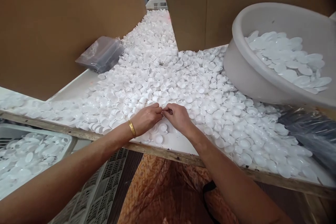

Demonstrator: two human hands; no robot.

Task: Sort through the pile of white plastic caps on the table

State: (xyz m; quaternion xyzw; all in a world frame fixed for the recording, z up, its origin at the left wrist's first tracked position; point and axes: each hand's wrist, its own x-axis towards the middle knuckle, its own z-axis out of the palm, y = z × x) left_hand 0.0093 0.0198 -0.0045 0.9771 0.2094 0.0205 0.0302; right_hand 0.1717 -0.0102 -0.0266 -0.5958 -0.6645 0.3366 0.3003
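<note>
Both hands [164, 113] pinched together at the surface [174, 139] edge; grip contents can't be made out. Small white pieces [157, 77] spread loose around them, more in left crate [34, 150] and tub [262, 66]. Bulk looks unsorted.

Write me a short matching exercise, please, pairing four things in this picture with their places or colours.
Column 1
1. Bangle
2. Tub
3. Packet
4. Near basket

Column 2
A. On the table, by the left cardboard
B. Gold
C. At the lower left, beside the table's near edge
D. On the right side, with white pieces in it

Right pairs: 1-B; 2-D; 3-A; 4-C
</note>
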